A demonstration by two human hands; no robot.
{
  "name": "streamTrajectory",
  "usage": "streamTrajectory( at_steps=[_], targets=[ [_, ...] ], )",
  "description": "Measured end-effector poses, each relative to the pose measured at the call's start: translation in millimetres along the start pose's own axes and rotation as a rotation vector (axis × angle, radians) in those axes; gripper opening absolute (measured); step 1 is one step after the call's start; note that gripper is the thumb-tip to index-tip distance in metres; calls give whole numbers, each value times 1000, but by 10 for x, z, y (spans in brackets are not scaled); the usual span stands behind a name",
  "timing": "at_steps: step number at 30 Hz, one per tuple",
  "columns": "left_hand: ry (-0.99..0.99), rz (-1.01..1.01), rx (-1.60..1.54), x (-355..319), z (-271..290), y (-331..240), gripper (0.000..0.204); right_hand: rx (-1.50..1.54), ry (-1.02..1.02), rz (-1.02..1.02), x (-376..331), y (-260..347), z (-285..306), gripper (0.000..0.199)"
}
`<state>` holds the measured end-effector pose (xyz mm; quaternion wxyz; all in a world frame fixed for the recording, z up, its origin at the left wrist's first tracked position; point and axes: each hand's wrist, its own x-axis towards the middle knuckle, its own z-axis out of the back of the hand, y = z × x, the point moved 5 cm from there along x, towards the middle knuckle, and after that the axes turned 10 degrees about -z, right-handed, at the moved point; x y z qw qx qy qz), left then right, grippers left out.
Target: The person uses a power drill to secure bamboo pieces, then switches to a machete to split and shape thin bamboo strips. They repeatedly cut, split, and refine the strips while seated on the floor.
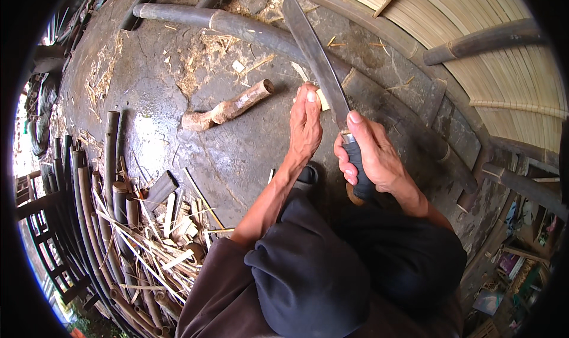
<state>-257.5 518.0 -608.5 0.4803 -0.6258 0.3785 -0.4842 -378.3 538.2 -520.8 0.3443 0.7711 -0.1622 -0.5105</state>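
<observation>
My right hand (374, 155) is wrapped round the dark taped handle of a machete (314, 50). Its long, broad grey blade points up and away to the left, with the tip near the far bamboo pole. In my left hand (306, 122) is a small pale piece of bamboo (322, 99), pinched in the fingers against the side of the blade near the handle. Most of that piece is hidden by the fingers and the blade. Both hands are in front of my knees, above the floor.
A crooked wooden log (234, 106) lies on the concrete floor (154, 71) to the left. Beyond it runs a long dark bamboo pole (255, 31). Split strips and offcuts (172, 243) are heaped at the left beside upright bamboo poles (112, 154). A woven bamboo panel (474, 59) stands far right.
</observation>
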Motion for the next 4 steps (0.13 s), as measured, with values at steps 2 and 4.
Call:
streamTrajectory(
  at_steps=[2, 4],
  targets=[
    [-1, -7, 6, -2, -13, 10, 35, -14, -8, 18, 3, -3, 11, 54],
    [-1, -9, 9, -7, -25, 18, 35, -62, -17, 42, 10, -10, 19, 48]
  ],
)
